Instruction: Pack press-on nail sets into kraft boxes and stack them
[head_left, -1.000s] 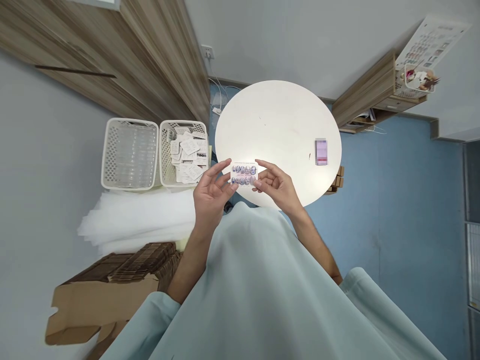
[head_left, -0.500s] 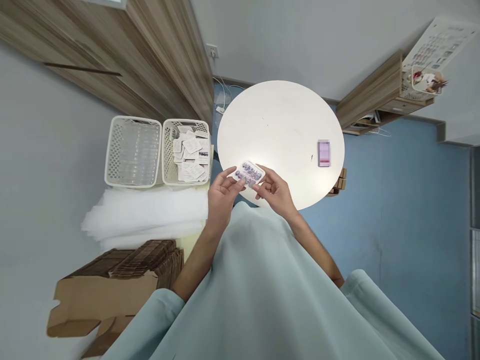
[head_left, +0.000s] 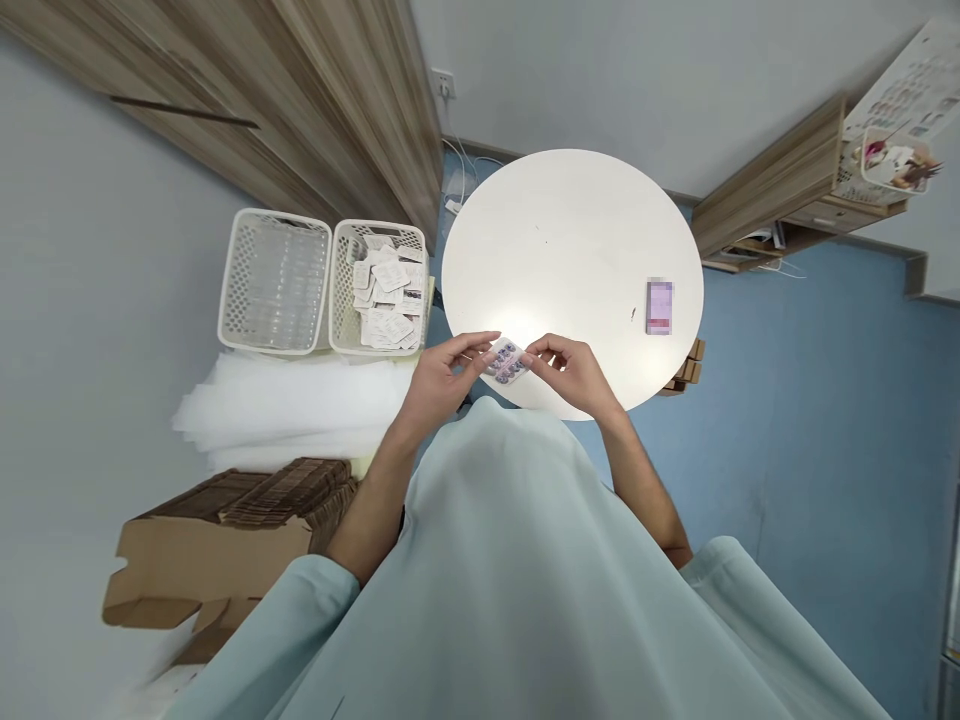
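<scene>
Between my hands, above the near edge of the round white table (head_left: 577, 220), is a small white card with rows of dark blue-purple round pieces (head_left: 507, 362). My left hand (head_left: 448, 375) pinches the card's left side between thumb and fingers. On the card's right corner, the thumb and fingers of my right hand (head_left: 571, 370) are closed. The card is turned so a corner points up, its patterned face toward me. What the round pieces are is too small to make out.
A pinkish-purple pack (head_left: 659, 306) lies on the table's right side. To the left stand a white basket of clear plastic pieces (head_left: 276, 353) and a basket of white cards (head_left: 379, 352). Nearer me are white sheets (head_left: 292, 405) and folded cardboard boxes (head_left: 217, 550). Small brown boxes (head_left: 686, 370) sit beyond the table.
The card has turned, and my right hand has shifted from its lower and right edges to its right corner. My left fingers have straightened along its upper left. The whole view has shifted slightly.
</scene>
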